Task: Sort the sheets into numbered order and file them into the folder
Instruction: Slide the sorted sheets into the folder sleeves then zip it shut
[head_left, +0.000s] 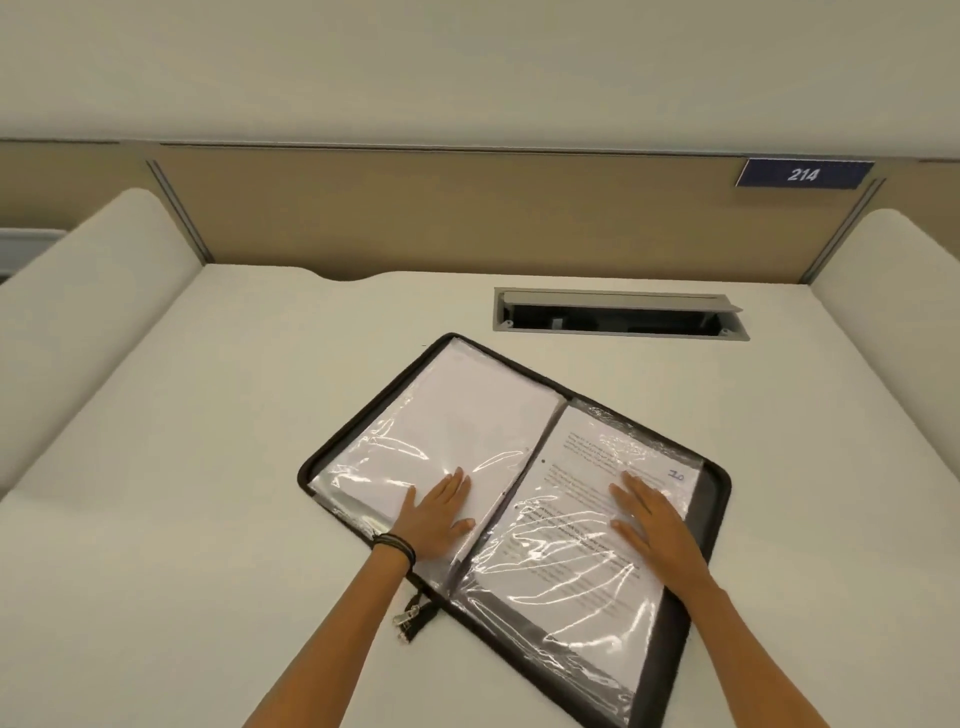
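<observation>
A black zip folder (714, 499) lies open on the white desk, turned at an angle. Its left side holds clear sleeves over a blank white sheet (467, 415). On the right side a printed sheet (582, 551) sits in a clear sleeve, with a handwritten number in blue at its top right corner. My left hand (434, 517) lies flat on the left page, fingers straight. My right hand (649, 519) presses flat on the printed page, fingers straight. Neither hand holds anything.
The zip pull and metal tags (410, 616) hang off the folder's near left edge. A cable hatch (618, 314) with its lid raised is set in the desk behind the folder. White side partitions (98, 265) flank the desk. A blue sign (802, 174) reads 214.
</observation>
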